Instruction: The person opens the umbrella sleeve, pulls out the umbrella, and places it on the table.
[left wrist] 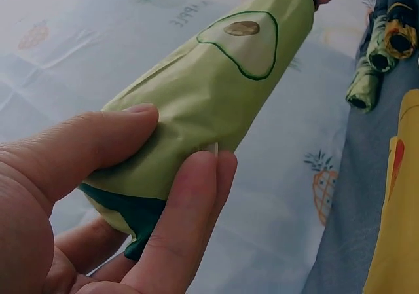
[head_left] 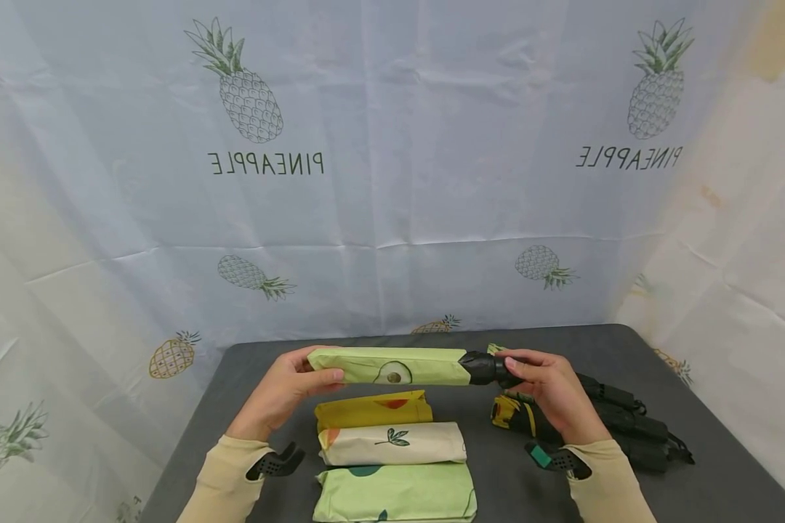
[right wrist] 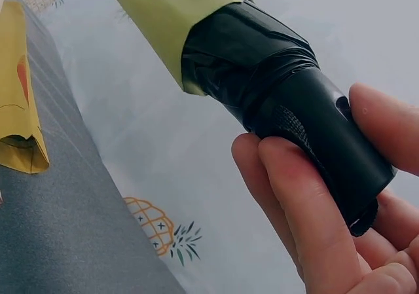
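Note:
A folded umbrella (head_left: 480,368) is held level above the table, most of it inside a light green sleeve (head_left: 392,359) with an avocado print. My left hand (head_left: 288,388) pinches the sleeve's closed left end between thumb and fingers; a dark green patch shows there in the left wrist view. At the other end, my right hand (head_left: 552,392) holds the black handle (right wrist: 327,137), thumb on one side and fingers on the other. Black folded fabric bulges from the sleeve's mouth beside the handle, and a strap lies along the handle.
Below the umbrella lie a yellow sleeve (head_left: 373,412), a cream sleeve (head_left: 395,443) with a leaf print and a green sleeve (head_left: 395,494). Several black folded umbrellas (head_left: 641,436) lie at the right of the grey table (head_left: 268,501). A pineapple-print curtain (head_left: 392,181) hangs behind.

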The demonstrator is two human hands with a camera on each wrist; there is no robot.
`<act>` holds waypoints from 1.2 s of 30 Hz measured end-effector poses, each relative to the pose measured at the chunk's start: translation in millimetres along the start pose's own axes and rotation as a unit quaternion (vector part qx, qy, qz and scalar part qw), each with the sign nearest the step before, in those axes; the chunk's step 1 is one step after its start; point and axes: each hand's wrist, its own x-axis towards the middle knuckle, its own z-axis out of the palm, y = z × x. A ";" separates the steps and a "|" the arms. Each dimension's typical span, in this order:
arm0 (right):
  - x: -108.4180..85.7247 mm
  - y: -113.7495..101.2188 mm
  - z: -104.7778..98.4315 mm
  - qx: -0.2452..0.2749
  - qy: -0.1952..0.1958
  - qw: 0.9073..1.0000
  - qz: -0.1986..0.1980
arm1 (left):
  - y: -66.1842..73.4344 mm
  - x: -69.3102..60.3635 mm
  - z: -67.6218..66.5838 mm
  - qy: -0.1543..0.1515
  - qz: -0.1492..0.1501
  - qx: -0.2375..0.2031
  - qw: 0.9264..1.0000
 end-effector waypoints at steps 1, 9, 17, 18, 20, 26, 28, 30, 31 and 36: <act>-0.1 -0.3 -0.6 0.001 -0.001 1.000 -0.001 | 0.0 0.0 -0.5 0.001 -0.001 0.001 1.000; -0.6 0.8 -5.1 -0.001 0.001 1.000 -0.002 | -0.2 0.0 -4.9 0.009 -0.011 -0.002 1.000; -0.7 1.8 -13.2 -0.005 0.002 1.000 -0.004 | 0.6 2.3 -7.5 0.011 -0.010 -0.003 1.000; -0.5 2.1 -13.7 -0.005 0.002 1.000 -0.005 | 0.5 2.5 -7.7 0.011 -0.010 -0.004 1.000; -0.2 2.5 -14.5 -0.005 0.000 1.000 -0.008 | 0.4 2.3 -8.0 0.013 -0.011 -0.005 1.000; 0.1 3.8 -17.1 -0.010 0.000 1.000 -0.016 | 0.5 -0.1 -9.9 0.019 -0.015 -0.009 1.000; 0.1 4.0 -18.2 -0.012 0.000 1.000 -0.016 | 0.7 -0.8 -10.6 0.018 -0.015 -0.010 1.000; -0.1 4.1 -19.2 -0.015 0.001 1.000 -0.016 | 0.8 -1.2 -11.1 0.018 -0.015 -0.011 1.000; -0.2 4.0 -19.7 -0.016 0.001 1.000 -0.016 | 0.8 -1.2 -11.4 0.018 -0.015 -0.012 1.000; -1.0 4.0 -21.4 -0.021 0.002 1.000 -0.021 | 0.3 -1.1 -12.0 0.017 -0.015 -0.012 1.000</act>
